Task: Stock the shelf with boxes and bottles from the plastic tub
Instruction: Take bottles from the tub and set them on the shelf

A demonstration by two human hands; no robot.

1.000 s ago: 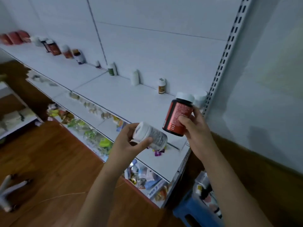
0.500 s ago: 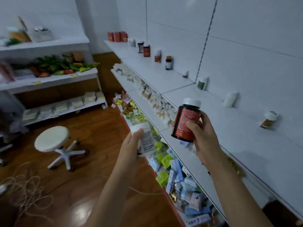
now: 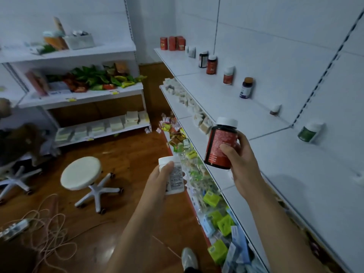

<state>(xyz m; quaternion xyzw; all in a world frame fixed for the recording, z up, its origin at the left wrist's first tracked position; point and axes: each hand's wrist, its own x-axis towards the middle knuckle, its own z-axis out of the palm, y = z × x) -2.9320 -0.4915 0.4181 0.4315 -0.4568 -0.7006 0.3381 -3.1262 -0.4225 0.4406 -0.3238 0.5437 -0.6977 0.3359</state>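
Note:
My right hand (image 3: 241,160) grips a dark bottle with a red label and white cap (image 3: 221,143), upright, held in front of the white shelf (image 3: 295,166) on the right. My left hand (image 3: 160,182) holds a white bottle with a printed label (image 3: 174,175), lower and further left, over the floor. Along the shelf's back wall stand several bottles: a green one (image 3: 309,133), a small one (image 3: 275,109), a blue-labelled one (image 3: 246,88), red-labelled ones (image 3: 228,74) and red boxes (image 3: 172,43) at the far end. The plastic tub is out of view.
Lower shelf tiers (image 3: 214,211) hold small boxes and packets. A white round stool (image 3: 82,173) stands on the wooden floor, with tangled cable (image 3: 47,229) at the lower left. Another stocked rack (image 3: 84,91) lines the far wall. A seated person (image 3: 17,138) is at the left edge.
My view has swung left along the shelf, bringing the room, stool and far rack into sight. Both hands still hold their bottles; the white bottle has turned from lying sideways to upright.

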